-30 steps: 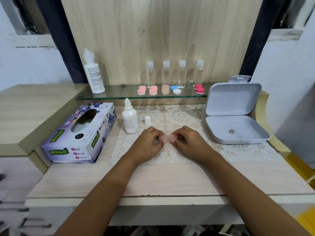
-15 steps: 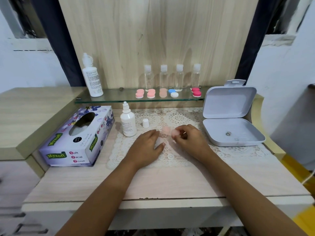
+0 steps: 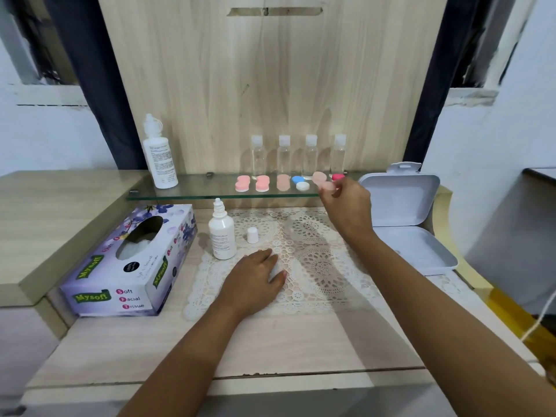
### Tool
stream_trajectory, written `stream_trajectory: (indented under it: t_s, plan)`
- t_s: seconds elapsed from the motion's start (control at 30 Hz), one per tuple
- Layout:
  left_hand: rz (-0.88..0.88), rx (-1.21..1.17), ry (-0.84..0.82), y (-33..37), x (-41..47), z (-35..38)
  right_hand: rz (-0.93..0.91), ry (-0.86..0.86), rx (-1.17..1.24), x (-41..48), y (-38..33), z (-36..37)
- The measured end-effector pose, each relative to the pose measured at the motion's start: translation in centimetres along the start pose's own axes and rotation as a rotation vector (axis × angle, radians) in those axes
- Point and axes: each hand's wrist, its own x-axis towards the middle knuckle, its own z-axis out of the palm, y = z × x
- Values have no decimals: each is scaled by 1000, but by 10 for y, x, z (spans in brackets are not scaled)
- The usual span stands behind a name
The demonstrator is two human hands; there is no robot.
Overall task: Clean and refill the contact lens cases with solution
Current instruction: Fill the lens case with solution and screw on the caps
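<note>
Peach-pale plastic: the twin-well contact lens case (image 3: 322, 180) is pinched between the thumb and fingertips of my right hand (image 3: 346, 206). I hold it at the front lip of the clear glass shelf (image 3: 195, 192), in the gap between the blue-and-white lens case (image 3: 300, 182) and the dark pink lens case (image 3: 338, 176). I cannot tell whether it touches the glass yet (my fingers hide its near end). Both lids look screwed on.

Left hand (image 3: 255, 278): palm down, fingers straight and relaxed, resting on the white lace mat (image 3: 325, 266), holding nothing.

Small white dropper bottle of solution (image 3: 222, 236) stands uncapped at the mat's left edge, with its white cap (image 3: 252, 235) just beside it.

Step, as I judge it: shelving this case in the row, so this unit looks done. The other shelved cases give no sign of how far the batch has got.

Next move calls for: lower the case flat onto the glass, clear of both neighbours, then open the pinch without dragging it toward the lip. Risk: on smooth glass a light case could slide off the edge.
</note>
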Motion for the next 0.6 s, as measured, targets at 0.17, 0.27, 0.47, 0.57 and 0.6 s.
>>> stream_trajectory:
  t_s: [0.17,0.27,0.47,0.57,0.6]
  plan:
    - [2,-8,-3,0,0,-1,99,-13,-66,11,-3,15]
    - [-3,-6,-11,-1,1,-1,111,-36,-136,14,-4,21]
    - [-6,-9,-26,-1,1,-1,127,-63,-185,18,-8,24]
    - [-10,-11,-24,-1,2,0,131,-65,-182,19,-9,26]
    - [-11,-12,-25,-2,2,0,131,-64,-175,20,-8,27]
